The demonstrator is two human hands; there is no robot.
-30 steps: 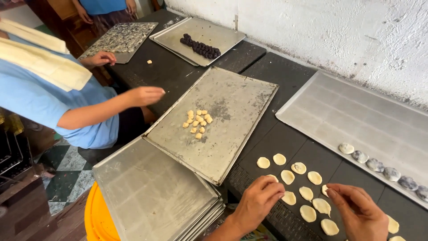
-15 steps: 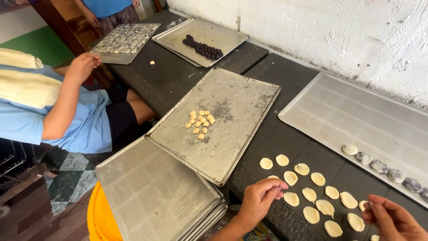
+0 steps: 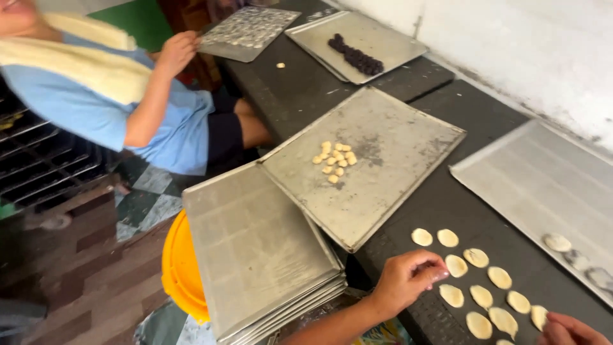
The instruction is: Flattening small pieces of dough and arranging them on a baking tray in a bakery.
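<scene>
A: So, the fingers first. The left hand (image 3: 408, 281) has its fingers (image 3: 429, 273) curled and drawn together, tips down on the dark desk (image 3: 447, 198), pressing toward one pale dough disc (image 3: 452, 295) at the near edge of the group. I cannot tell whether it is pinching that disc or only touching it.

B: And the right hand (image 3: 571, 329)?

A: Only its knuckles show at the bottom edge, just beside the last disc of the group. Whether those fingers are spread or closed, I cannot tell.

B: Why are the discs laid out like that?

A: My guess: the flattened dough discs (image 3: 476, 281) lie apart from each other in loose rows, none overlapping, so each one can be lifted singly without sticking to its neighbour. They sit right in front of both hands, within easy reach.

B: Take the discs as the landmark. What lies around them?

A: Beyond them to the right, a long tray (image 3: 530, 172) holds finished pieces (image 3: 578, 255) in a line. To their left, farther up, a worn tray (image 3: 383, 172) carries a small heap of dough bits (image 3: 335, 160). Left and nearer, a stack of trays (image 3: 255, 249) overhangs a yellow tub (image 3: 179, 268). Well beyond, a far tray (image 3: 370, 35) holds dark filling balls (image 3: 354, 56), and another person in a blue shirt (image 3: 96, 108) sits beside the desk.
</scene>
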